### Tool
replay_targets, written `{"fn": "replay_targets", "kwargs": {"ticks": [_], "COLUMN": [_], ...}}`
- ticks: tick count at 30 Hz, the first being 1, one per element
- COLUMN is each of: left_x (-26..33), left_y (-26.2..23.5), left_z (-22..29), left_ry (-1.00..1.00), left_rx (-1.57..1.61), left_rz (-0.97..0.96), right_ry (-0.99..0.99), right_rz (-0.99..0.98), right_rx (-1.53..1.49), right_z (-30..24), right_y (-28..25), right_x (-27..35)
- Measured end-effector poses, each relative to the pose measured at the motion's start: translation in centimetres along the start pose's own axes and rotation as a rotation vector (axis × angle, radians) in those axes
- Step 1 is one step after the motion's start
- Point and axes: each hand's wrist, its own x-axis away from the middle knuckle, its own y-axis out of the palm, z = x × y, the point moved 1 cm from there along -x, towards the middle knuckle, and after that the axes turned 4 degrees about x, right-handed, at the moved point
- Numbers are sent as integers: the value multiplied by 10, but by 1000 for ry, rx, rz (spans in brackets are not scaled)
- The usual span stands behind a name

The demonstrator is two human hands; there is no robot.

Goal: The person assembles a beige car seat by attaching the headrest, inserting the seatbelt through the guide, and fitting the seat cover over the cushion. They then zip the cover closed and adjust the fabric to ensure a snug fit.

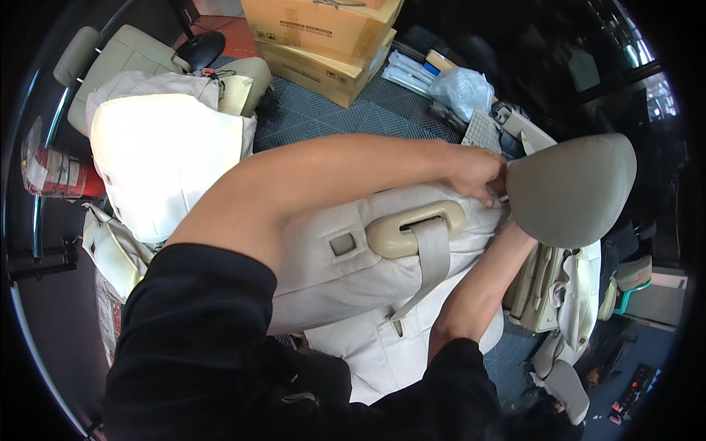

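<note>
- Left hand [476, 175] reaches across the grey car seat back [338, 272], grip clenched at the base of the headrest [570, 192], where it meets the seat top.
- Right hand is hidden under the headrest; only the forearm [482, 283] shows, so its grip can't be told.
- Seat belt strap [430, 261] hangs from the beige guide [412, 228].
- Cardboard boxes [323, 40] sit on the floor beyond.
</note>
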Motion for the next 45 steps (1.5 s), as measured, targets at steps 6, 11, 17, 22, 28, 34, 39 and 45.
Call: {"fn": "replay_targets", "kwargs": {"ticks": [6, 11, 17, 22, 28, 34, 39, 45], "left_x": [17, 25, 11, 27, 15, -19, -39, -53], "left_y": [16, 21, 26, 13, 34, 60, 62, 35], "left_z": [-2, 0, 5, 43, 75, 57, 46, 88], "left_ry": [-104, -123, -258, -486, -183, -156, 22, -139], "left_rx": [-46, 0, 105, 361, 841, 1036, 1103, 827], "left_rz": [134, 223, 97, 179, 517, 812, 935, 908], "right_ry": [-23, -36, -141, -38, -360, -278, -408, -429], "right_rz": [33, 40, 164, 418, 514, 175, 320, 569], "right_rx": [42, 78, 235, 755, 621, 1002, 956, 945], "right_z": [5, 2, 1, -40, -189, -130, -97, -130], "right_y": [-8, -1, -18, 0, -42, 19, 9, 40], "right_x": [-10, 7, 6, 53, 22, -78, -77, -84]}}
